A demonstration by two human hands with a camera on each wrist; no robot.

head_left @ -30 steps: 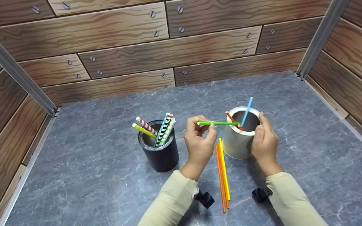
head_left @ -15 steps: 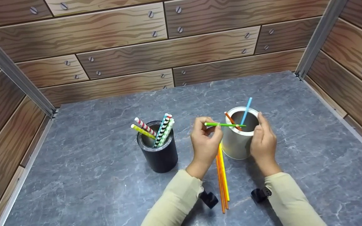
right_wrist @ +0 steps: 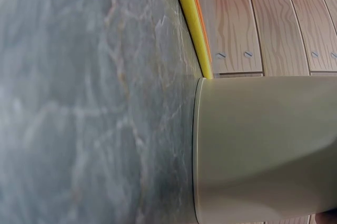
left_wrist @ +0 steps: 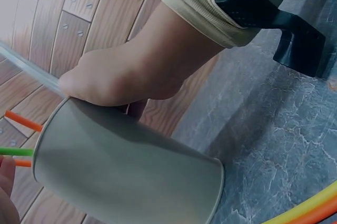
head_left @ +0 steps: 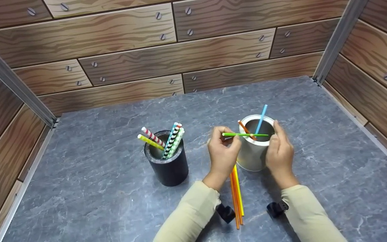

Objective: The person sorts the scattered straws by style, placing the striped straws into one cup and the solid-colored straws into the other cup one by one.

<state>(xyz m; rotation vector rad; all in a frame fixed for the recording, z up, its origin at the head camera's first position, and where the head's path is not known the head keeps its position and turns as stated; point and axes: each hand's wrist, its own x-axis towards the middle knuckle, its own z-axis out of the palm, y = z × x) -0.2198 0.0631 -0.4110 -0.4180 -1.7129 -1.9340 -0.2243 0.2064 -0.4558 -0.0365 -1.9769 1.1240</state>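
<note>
In the head view my left hand (head_left: 223, 153) pinches a green straw (head_left: 260, 135), its far end at the mouth of a pale canister (head_left: 251, 158). From the right side my right hand (head_left: 281, 156) holds the canister near its rim, thumb in front; some fingers are hidden behind it. A blue straw (head_left: 261, 116) and orange straws (head_left: 243, 126) stick out of the canister. The left wrist view has the green straw (left_wrist: 16, 151) at the rim beside orange straws (left_wrist: 23, 121). Below, between the forearms, yellow (head_left: 240, 198) and orange straws (head_left: 235, 205) lie on the table.
A black cup (head_left: 170, 173) stands left of the hands, holding several striped and patterned straws (head_left: 171, 141) and a yellow one. The grey marbled table (head_left: 96, 174) is bounded by wood-patterned walls (head_left: 129, 53). Black wrist mounts (head_left: 226, 214) hang beneath both sleeves.
My left hand has moved right with the green straw, whose far end now reaches farther across the canister's mouth. My right hand keeps its hold on the canister.
</note>
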